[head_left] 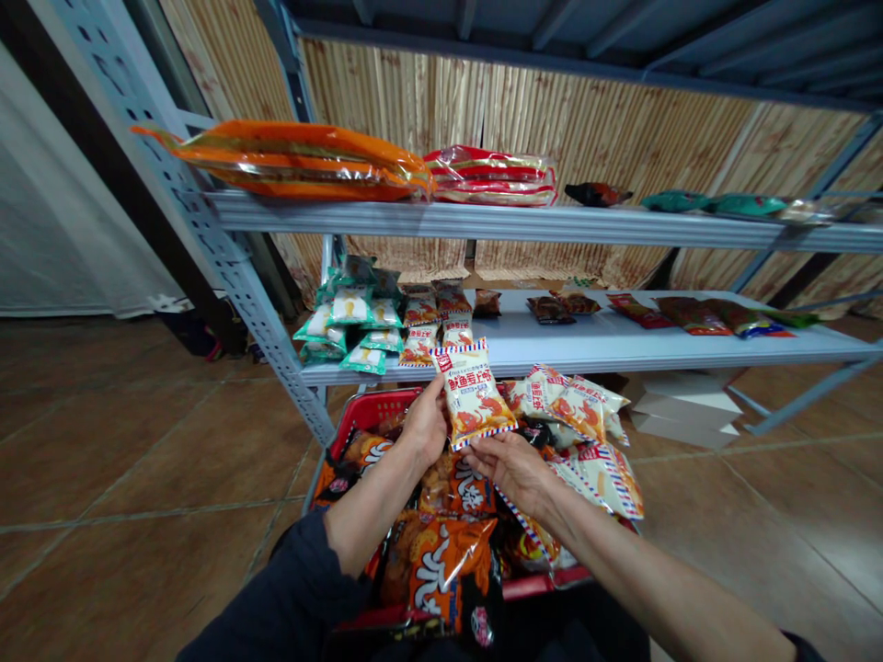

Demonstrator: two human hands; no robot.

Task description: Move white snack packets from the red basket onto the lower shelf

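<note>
A cream snack packet (pixel 471 393) with a red-and-blue striped border is held up between both hands, just in front of the lower shelf. My left hand (pixel 424 425) grips its left edge with thumb and fingers. My right hand (pixel 509 467) pinches its bottom edge from below. Under the hands stands a red basket (pixel 365 411) heaped with more striped packets (pixel 586 414) and orange snack bags (pixel 441 561). On the lower shelf (pixel 586 345) directly behind lie matching striped packets (pixel 431 336) beside green packets (pixel 349 322).
The upper shelf (pixel 524 223) carries large orange bags (pixel 296 161), red bags (pixel 493 175) and teal packets (pixel 710 202). Dark and red packets (pixel 690 314) lie along the lower shelf's right. A perforated grey upright (pixel 227 267) slants at left. White boxes (pixel 682 405) sit on the brown tiled floor.
</note>
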